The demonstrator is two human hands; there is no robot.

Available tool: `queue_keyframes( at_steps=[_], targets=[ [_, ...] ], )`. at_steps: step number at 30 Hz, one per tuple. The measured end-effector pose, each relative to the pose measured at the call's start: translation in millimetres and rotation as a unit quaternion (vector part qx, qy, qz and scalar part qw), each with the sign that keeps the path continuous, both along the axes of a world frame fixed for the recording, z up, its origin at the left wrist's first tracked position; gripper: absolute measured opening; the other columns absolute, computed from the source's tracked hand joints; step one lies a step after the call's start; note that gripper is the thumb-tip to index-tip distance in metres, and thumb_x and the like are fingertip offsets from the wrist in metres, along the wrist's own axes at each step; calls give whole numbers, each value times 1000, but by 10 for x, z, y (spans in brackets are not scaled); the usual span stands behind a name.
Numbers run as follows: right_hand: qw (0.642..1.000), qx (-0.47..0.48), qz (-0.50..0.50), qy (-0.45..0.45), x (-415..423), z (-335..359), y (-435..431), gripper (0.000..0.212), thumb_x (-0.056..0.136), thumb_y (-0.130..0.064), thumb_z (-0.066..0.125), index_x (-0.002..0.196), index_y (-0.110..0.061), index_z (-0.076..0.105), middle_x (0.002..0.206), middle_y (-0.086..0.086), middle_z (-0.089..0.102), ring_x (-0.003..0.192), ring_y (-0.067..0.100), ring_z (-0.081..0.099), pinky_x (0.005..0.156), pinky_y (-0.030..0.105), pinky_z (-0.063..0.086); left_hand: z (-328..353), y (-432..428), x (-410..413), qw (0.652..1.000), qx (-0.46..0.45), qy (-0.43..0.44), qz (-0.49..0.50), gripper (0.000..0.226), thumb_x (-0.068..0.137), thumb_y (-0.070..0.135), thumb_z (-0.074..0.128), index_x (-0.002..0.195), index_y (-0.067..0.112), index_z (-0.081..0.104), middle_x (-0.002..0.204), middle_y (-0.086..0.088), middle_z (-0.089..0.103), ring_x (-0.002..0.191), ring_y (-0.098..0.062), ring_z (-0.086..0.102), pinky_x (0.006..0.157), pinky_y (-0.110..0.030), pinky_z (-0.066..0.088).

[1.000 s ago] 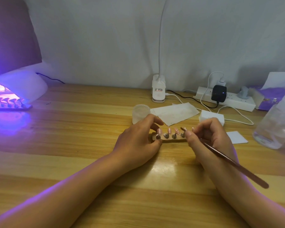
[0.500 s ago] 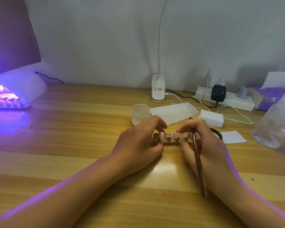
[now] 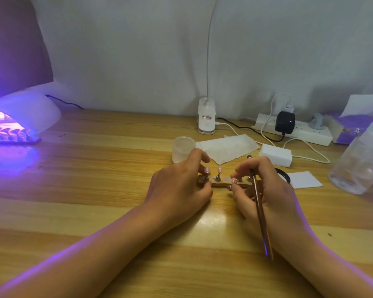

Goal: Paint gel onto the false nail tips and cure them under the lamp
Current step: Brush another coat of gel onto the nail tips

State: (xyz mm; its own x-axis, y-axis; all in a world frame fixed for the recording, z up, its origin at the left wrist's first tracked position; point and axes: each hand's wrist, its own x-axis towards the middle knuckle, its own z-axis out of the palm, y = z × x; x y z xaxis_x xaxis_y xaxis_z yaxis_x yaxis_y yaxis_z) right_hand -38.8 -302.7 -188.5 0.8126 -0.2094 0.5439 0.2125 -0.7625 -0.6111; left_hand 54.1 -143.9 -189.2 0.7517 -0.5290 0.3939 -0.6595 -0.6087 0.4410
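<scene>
Holder (image 3: pixel 220 185) on table (image 3: pixel 95 190) | left hand (image 3: pixel 177 190) fingers clamped on its left end | right hand (image 3: pixel 274 196) fingers curled round brush (image 3: pixel 260 211), pinching one nail tip (image 3: pixel 234 180)

On the table (image 3: pixel 95 179), the left hand (image 3: pixel 181 188) grips the left end of a wooden holder strip (image 3: pixel 219 185) carrying pink nail tips (image 3: pixel 219 169) on small stands. The right hand (image 3: pixel 267 190) holds a brush (image 3: pixel 260 214) and seems to pinch one tip. Far left, the curing lamp (image 3: pixel 24 112) glows violet.
</scene>
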Motion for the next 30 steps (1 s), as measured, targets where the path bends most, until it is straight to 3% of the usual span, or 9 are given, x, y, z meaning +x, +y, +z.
queue_keyframes(
  at_steps=[10,15,18,23,30],
  targets=[
    [998,13,28,58,-45,19,24,30,81,-24,62,105,-34,46,91,-16,61,88,6,64,74,37,56,-15,-16,0,998,21,-52,30,37,93,44,58,124,35,39,110,14,64,98,-11,60,66,-27,37],
    [997,10,30,68,-43,16,24,30,82,-26,59,106,-36,45,93,-16,60,91,4,63,77,35,55,-20,-10,32,998,6,-47,36,44,92,48,60,126,32,38,107,17,56,95,-6,55,68,-23,33],
    [996,5,33,77,-42,9,8,33,83,-21,61,109,-34,45,94,-15,60,93,5,62,79,34,55,-17,-5,41,999,-13,-33,39,52,89,49,64,128,30,35,95,17,46,85,-6,50,66,-23,33],
    [994,-13,32,103,-38,6,2,44,84,-12,66,110,-37,42,95,-16,58,96,1,60,81,29,53,-8,-8,23,1000,-22,-9,6,56,88,40,68,130,29,33,74,13,55,67,-1,55,59,-24,43],
    [994,-23,29,105,-47,17,6,46,85,-16,69,113,-37,39,107,-18,56,104,-3,56,87,23,52,11,-15,27,999,-42,12,-20,55,87,35,69,130,31,34,95,18,64,83,0,59,74,-30,55]
  ],
)
